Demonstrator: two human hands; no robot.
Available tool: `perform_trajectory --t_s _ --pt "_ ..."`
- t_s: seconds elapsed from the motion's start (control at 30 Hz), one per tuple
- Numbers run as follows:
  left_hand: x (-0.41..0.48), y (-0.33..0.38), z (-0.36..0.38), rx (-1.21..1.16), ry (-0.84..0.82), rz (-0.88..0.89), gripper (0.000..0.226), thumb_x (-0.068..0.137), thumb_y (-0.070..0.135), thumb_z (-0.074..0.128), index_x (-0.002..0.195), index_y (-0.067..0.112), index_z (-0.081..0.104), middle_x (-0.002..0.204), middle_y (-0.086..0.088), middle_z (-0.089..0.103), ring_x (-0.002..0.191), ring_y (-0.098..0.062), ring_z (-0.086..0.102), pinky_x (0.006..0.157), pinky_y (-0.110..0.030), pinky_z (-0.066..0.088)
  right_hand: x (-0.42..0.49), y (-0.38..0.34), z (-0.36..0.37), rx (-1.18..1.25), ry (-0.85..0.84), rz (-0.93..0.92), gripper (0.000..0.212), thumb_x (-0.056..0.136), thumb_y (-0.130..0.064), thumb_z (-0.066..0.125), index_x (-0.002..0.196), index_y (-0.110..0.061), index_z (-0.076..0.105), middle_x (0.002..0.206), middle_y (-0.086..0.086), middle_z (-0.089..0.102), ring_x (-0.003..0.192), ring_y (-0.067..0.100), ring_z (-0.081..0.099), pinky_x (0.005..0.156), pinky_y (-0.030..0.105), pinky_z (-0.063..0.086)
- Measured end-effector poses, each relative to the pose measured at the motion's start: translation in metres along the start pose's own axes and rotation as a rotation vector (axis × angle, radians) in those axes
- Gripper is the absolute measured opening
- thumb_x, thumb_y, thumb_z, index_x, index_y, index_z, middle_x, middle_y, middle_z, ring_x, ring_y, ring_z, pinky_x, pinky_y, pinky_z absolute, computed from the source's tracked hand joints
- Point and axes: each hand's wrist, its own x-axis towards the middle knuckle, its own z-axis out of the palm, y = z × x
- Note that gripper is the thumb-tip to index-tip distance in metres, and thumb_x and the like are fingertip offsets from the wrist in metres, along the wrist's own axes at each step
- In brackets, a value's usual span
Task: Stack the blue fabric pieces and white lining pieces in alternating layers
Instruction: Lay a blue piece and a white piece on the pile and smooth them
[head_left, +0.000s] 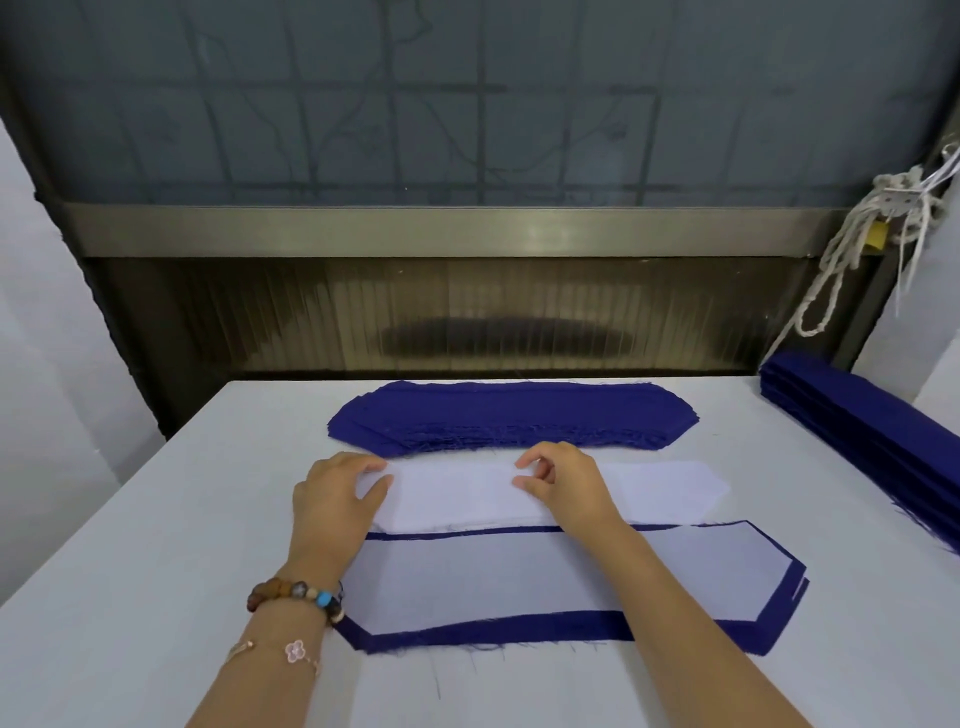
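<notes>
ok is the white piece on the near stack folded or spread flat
Spread flat: the white piece lies smooth, blue fabric bordering its edges.

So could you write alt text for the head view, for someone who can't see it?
The left hand rests on a stack of white lining pieces while the right hand pinches its top piece. A blue fabric pile lies beyond, a layered blue-and-white stack nearer.
</notes>
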Motion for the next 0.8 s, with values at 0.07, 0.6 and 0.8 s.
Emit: perform_trajectory --t_s 0.07,0.6,0.8 --pt "-0.0002 -0.0018 -0.0001 0.023 0.01 -0.05 0.029 0.094 0.026 0.062 0.119 0.012 0.068 0.123 -0.006 0.065 0.113 -0.026 0.055 0.1 -0.04 0.042 0.0006 0.0028 0.0013 -0.009 0.012 0.004 0.021 0.084 -0.024 0.073 0.104 -0.021 0.067 0.086 -0.002 0.055 0.07 0.006 0.048 0.068 0.011 0.041" --pt "0.0053 -0.0098 -0.0002 0.234 -0.025 -0.124 0.036 0.101 0.03 0.047 0.133 0.017 0.059 0.136 -0.003 0.056 0.121 -0.024 0.048 0.097 -0.035 0.034 0.0036 0.0073 0.005 -0.036 0.005 -0.023 0.028 0.087 -0.024 0.069 0.115 -0.021 0.066 0.084 -0.006 0.048 0.07 0.004 0.046 0.075 0.016 0.039" --pt "0.0068 -0.0083 -0.0047 0.219 0.037 -0.071 0.026 0.096 0.024 0.059 0.118 0.017 0.07 0.118 -0.004 0.068 0.107 -0.025 0.057 0.091 -0.039 0.044 0.0038 0.006 0.0044 -0.033 0.005 -0.028 0.027 0.087 -0.024 0.069 0.114 -0.022 0.066 0.085 -0.003 0.05 0.07 0.006 0.046 0.074 0.016 0.04"
